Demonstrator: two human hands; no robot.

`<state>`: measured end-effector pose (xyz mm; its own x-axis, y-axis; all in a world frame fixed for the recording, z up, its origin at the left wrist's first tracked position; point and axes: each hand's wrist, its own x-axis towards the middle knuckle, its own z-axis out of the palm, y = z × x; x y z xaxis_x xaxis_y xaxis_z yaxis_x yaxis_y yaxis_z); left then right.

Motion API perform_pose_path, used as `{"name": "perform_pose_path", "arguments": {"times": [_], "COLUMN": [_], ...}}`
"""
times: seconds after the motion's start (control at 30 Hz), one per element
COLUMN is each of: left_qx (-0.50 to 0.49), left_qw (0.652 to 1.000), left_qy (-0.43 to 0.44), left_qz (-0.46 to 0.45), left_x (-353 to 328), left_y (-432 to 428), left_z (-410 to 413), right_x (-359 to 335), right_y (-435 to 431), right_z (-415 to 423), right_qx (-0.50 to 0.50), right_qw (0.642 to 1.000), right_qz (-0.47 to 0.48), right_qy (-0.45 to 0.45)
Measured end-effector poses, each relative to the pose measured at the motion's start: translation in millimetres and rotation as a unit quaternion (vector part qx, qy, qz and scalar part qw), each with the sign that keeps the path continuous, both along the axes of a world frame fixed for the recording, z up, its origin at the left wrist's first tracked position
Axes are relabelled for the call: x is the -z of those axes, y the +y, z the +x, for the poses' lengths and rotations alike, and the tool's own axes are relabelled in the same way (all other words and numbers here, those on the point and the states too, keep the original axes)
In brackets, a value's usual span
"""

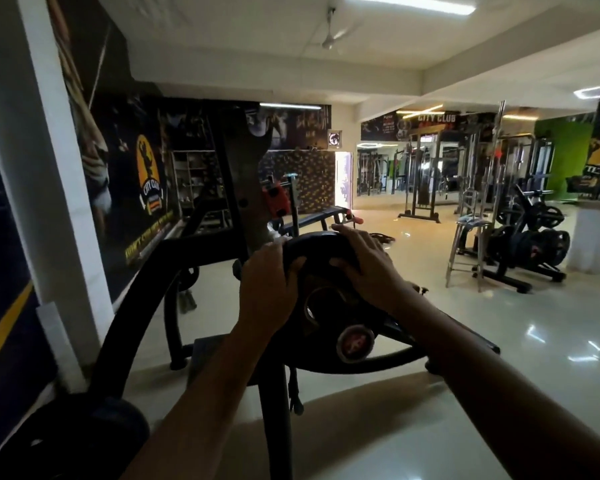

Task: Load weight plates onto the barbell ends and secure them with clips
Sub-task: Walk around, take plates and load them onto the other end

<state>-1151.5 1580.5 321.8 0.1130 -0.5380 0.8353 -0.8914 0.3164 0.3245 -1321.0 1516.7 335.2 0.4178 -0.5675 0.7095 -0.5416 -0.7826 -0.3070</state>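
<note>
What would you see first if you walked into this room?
The left hand and right hand grip a big black weight plate in the middle. A yellow badge shines on the poster at the left, and a rack of plates stands far right.

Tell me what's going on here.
A person holds a black weight plate with both hands. The left hand and the right hand grip its upper rim. The plate is up beside a dark rack upright. No clip is visible, and whether it is on the barbell yet cannot be told.
</note>
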Motion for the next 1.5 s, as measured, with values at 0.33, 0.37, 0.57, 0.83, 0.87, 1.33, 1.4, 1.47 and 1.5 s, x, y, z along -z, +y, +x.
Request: {"name": "perform_pose_path", "arguments": {"times": [0.33,0.37,0.57,0.83,0.87,1.33,1.4,1.47,1.5], "left_qx": [-0.157,-0.164,-0.197,-0.180,-0.171,-0.079,-0.076,-0.074,-0.071], "left_qw": [0.973,0.970,0.960,0.962,0.963,0.981,0.984,0.985,0.986], "left_qy": [-0.163,-0.169,-0.188,-0.192,-0.193,-0.144,-0.139,-0.136,-0.135], "left_qz": [-0.055,-0.056,-0.063,-0.069,-0.072,-0.099,-0.087,-0.076,-0.071], "left_x": [18,17,15,11,10,6,14,25,31], "left_y": [-141,-154,-209,-208,-202,40,73,102,116], "left_z": [68,74,101,101,98,26,24,27,30], "right_x": [19,19,19,13,11,-17,-9,2,9], "right_y": [-128,-141,-199,-197,-189,61,93,122,134], "right_z": [73,79,108,108,106,20,16,17,19], "right_qx": [0.057,0.056,0.061,0.019,0.012,-0.013,-0.012,-0.011,-0.011], "right_qw": [0.989,0.989,0.990,0.993,0.993,0.986,0.986,0.987,0.988], "right_qz": [-0.137,-0.136,-0.127,-0.116,-0.116,-0.152,-0.153,-0.141,-0.135], "right_qy": [-0.008,-0.012,-0.024,-0.008,0.004,0.062,0.065,0.071,0.070]}}
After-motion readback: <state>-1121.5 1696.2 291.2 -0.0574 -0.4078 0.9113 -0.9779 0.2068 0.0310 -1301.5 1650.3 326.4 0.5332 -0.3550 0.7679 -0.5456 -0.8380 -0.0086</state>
